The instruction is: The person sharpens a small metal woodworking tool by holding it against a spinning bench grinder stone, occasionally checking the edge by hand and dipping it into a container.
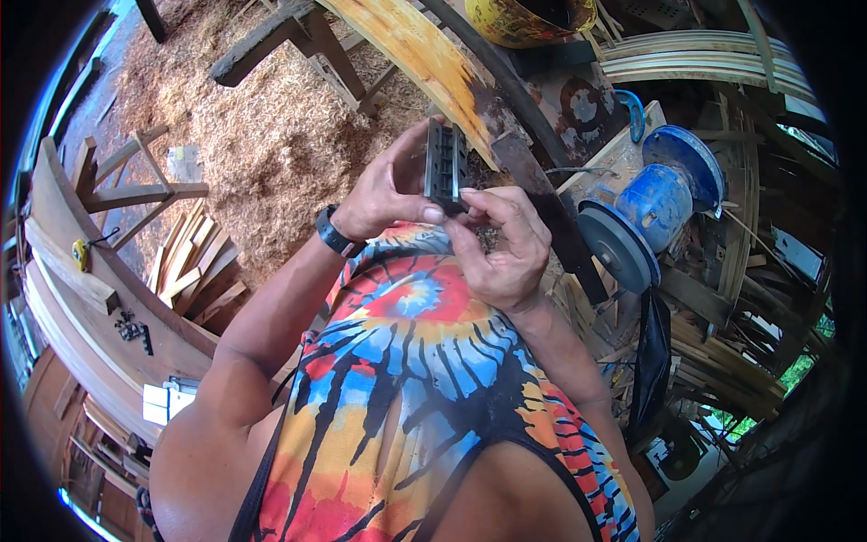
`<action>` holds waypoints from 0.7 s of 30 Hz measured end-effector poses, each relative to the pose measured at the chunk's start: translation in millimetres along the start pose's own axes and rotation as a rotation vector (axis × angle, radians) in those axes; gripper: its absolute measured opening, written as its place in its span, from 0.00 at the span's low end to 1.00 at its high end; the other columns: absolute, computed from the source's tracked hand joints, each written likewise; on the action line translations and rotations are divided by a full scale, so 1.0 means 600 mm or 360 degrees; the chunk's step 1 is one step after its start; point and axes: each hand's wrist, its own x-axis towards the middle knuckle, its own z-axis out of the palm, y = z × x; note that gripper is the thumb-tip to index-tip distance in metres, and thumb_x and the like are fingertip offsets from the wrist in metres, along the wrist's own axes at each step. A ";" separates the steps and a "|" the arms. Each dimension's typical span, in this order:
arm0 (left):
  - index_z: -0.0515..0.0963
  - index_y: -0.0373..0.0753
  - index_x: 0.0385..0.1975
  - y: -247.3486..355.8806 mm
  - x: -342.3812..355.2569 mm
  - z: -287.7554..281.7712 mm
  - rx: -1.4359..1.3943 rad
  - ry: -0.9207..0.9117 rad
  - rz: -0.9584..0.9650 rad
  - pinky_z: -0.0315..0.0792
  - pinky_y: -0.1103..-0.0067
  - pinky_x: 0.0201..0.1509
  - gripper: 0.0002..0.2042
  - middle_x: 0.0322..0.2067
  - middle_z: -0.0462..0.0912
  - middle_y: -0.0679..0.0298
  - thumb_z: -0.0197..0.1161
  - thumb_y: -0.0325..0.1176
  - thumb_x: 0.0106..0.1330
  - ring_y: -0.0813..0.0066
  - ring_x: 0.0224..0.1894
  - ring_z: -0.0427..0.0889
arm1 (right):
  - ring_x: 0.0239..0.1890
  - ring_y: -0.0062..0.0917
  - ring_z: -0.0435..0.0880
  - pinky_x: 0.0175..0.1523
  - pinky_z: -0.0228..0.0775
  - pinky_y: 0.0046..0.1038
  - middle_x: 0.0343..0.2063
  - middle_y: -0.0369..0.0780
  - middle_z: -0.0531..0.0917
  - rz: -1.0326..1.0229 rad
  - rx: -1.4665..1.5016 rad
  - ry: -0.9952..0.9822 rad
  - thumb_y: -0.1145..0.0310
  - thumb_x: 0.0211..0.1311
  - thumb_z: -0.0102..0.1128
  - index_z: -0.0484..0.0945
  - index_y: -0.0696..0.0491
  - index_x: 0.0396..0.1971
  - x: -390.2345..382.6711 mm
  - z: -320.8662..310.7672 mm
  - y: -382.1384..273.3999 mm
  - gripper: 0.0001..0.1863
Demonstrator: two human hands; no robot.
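Observation:
In front of my chest, my left hand (384, 192) grips a dark metal block (443, 163) with slots and ridges along it, held upright with the thumb near its lower end. My right hand (510, 246) is at the block's lower right corner, thumb and forefinger pinched together there. Whatever lies between those fingertips is too small to make out.
At right, a blue bench grinder (652, 206) sits on a wooden bench. A yellow bucket (506, 25) stands beyond a long plank (397, 45). Wood shavings (235, 117) cover the floor. On the left bench lie a tape measure (81, 256) and small dark parts (135, 330).

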 end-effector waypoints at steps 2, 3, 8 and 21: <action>0.50 0.32 0.81 0.011 -0.002 0.000 0.0017 -0.0023 -0.0069 0.63 0.67 0.78 0.64 0.73 0.67 0.55 0.88 0.32 0.43 0.64 0.72 0.70 | 0.34 0.31 0.90 0.35 0.83 0.26 0.42 0.45 0.83 0.0008 0.0281 0.0009 0.84 0.55 0.73 0.82 0.58 0.52 -0.002 0.004 -0.003 0.23; 0.52 0.35 0.81 0.014 -0.002 0.000 0.0033 -0.0046 -0.0136 0.65 0.69 0.76 0.65 0.70 0.72 0.56 0.88 0.37 0.39 0.65 0.69 0.74 | 0.41 0.36 0.90 0.44 0.86 0.29 0.46 0.47 0.82 0.0072 0.0293 -0.0073 0.79 0.54 0.77 0.81 0.58 0.55 -0.007 0.000 -0.003 0.26; 0.54 0.30 0.80 0.026 -0.006 0.004 -0.0114 -0.0264 -0.0163 0.57 0.66 0.81 0.61 0.73 0.68 0.55 0.86 0.28 0.42 0.63 0.75 0.67 | 0.61 0.47 0.83 0.65 0.81 0.40 0.61 0.51 0.78 -0.0086 0.0064 -0.0147 0.66 0.47 0.84 0.75 0.55 0.66 0.008 -0.008 0.015 0.43; 0.54 0.29 0.80 0.030 0.005 0.011 -0.0035 -0.0387 -0.0268 0.59 0.70 0.79 0.62 0.70 0.72 0.56 0.82 0.31 0.39 0.66 0.71 0.71 | 0.58 0.47 0.87 0.50 0.88 0.36 0.72 0.53 0.72 -0.0051 -0.0158 -0.0211 0.61 0.46 0.86 0.74 0.50 0.71 0.000 -0.021 0.023 0.48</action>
